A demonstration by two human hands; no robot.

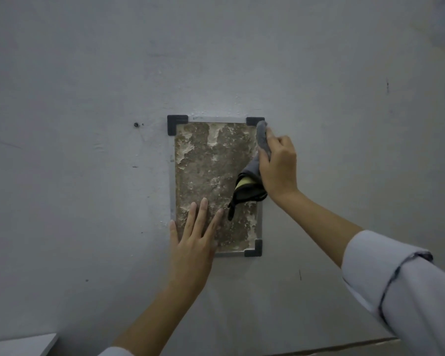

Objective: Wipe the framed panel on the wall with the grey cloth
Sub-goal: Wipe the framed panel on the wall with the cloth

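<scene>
The framed panel (211,163) hangs on the wall in the middle of the view, a mottled brown and white surface in a thin grey frame with black corner pieces. My right hand (279,163) grips the grey cloth (262,140) and presses it against the panel's upper right edge, just under the top right corner piece. A loose end of the cloth, with black trim and a yellow patch, droops down over the panel's right side. My left hand (193,240) lies flat with spread fingers on the panel's lower left corner and hides that corner.
The pale grey wall (88,73) fills the view, with a small dark screw (136,124) left of the panel. A white ledge (18,344) shows at the bottom left, and a floor edge runs along the bottom right.
</scene>
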